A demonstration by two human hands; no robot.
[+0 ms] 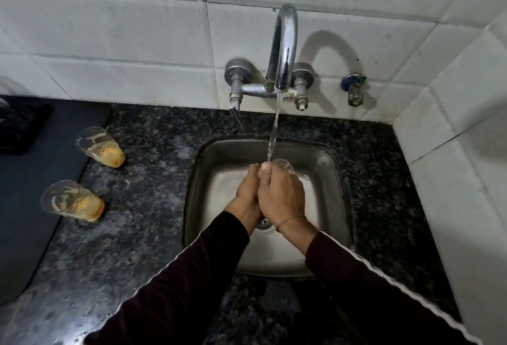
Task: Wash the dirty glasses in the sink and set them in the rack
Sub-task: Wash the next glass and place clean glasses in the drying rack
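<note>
A glass (284,166) is being held over the sink (338,180) by both hands, pressed together side by side. The right hand (281,193) is being wrapped around the glass, whose clear rim is being shown just beyond the fingers. The left hand (248,189) is being closed against the glass from the other side; its exact grip cannot be told. A thin stream (273,130) from the tap (284,48) is being poured onto the glass right at the fingertips. Well to the left of the hands, two dirty glasses (100,146) (72,200) with orange residue are being kept on the dark speckled counter (142,180), at the edge of a dark mat (33,180). Dark sleeves are being worn on both arms.
</note>
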